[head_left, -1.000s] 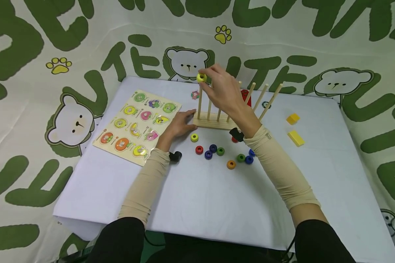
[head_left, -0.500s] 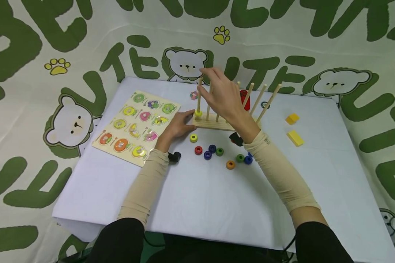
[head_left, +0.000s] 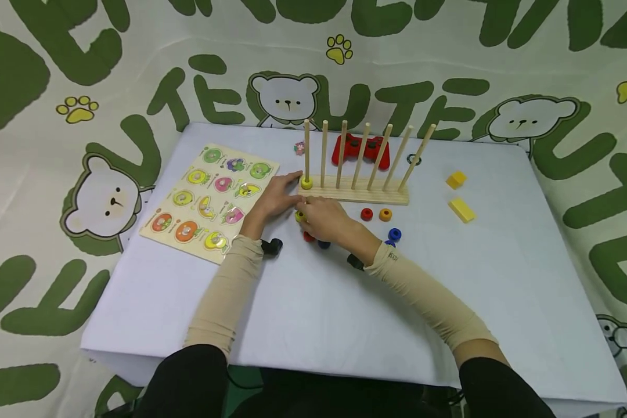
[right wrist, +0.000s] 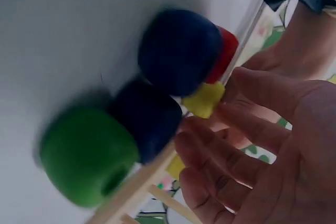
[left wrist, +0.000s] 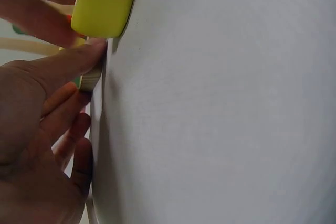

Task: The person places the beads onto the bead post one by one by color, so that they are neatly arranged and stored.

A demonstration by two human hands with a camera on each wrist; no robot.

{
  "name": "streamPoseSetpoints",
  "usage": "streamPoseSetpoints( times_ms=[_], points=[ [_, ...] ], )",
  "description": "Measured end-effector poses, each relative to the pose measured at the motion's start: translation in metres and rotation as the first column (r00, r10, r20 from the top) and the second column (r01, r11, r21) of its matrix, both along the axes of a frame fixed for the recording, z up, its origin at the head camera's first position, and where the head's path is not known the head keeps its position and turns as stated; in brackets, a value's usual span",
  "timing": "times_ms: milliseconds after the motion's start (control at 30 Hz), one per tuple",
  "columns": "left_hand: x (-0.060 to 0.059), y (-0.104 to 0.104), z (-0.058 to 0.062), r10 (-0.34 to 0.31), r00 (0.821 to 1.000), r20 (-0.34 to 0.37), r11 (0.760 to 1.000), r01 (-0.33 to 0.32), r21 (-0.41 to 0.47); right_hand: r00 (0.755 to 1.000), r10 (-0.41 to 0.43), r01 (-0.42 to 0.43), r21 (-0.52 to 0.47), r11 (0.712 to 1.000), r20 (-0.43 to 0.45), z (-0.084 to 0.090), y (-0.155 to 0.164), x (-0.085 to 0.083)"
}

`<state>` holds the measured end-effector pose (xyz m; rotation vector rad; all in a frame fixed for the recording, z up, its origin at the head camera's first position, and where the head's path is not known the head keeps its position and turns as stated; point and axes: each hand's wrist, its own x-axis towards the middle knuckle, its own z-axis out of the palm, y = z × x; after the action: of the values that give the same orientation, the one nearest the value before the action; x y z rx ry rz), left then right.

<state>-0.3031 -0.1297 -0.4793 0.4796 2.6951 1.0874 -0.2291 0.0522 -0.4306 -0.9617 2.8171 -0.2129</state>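
A wooden peg stand (head_left: 366, 195) with a row of upright dowels stands toward the back of the table. My left hand (head_left: 274, 200) grips its left end, thumb near and fingers behind. On the leftmost dowel a yellow ring (head_left: 306, 183) sits down at the base. My right hand (head_left: 325, 220) is low in front of the stand, its fingertips right at another yellow ring (left wrist: 105, 6) on the cloth. Its fingers are loosely bent and spread. Beside it lie a green ring (right wrist: 89, 156), blue rings (right wrist: 181, 51) and a red ring (right wrist: 224, 56), mostly covered by the hand in the head view.
More loose rings lie right of my hand: a red ring (head_left: 366, 214), an orange ring (head_left: 385, 215), a blue ring (head_left: 394, 234). A fruit puzzle board (head_left: 188, 203) is at left. Behind the stand lies a red game controller (head_left: 352, 148); yellow blocks (head_left: 462, 210) sit at right.
The right hand released a yellow ring over the leftmost dowel, and it dropped to the base. The hand then came down toward the rings in front. The left hand stays on the stand.
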Motion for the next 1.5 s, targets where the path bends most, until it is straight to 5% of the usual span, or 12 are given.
streamPoseSetpoints(
  times_ms=[267,467,733,933,1500],
  points=[
    [-0.003,-0.008,0.001,0.012,1.0,0.006,1.0,-0.012,-0.015,0.999,-0.026,0.028,-0.109,0.994,0.02,-0.014,-0.006,-0.011],
    [-0.002,-0.01,-0.002,0.013,1.0,0.015,1.0,-0.012,-0.025,0.997,-0.073,0.074,-0.201,0.977,0.014,0.007,0.007,-0.014],
    [-0.002,-0.011,-0.003,0.03,0.999,0.032,1.0,-0.029,-0.01,0.963,-0.228,0.125,-0.512,0.85,-0.142,0.073,0.03,-0.029],
    [0.0,-0.006,-0.001,0.017,0.999,0.048,1.0,-0.017,-0.003,0.926,-0.264,0.042,-0.619,0.784,-0.271,0.102,0.032,-0.045],
    [0.002,0.002,0.002,0.011,0.999,0.03,1.0,-0.011,-0.014,0.922,-0.287,0.111,-0.532,0.839,-0.261,0.114,0.02,-0.052]
  ],
)
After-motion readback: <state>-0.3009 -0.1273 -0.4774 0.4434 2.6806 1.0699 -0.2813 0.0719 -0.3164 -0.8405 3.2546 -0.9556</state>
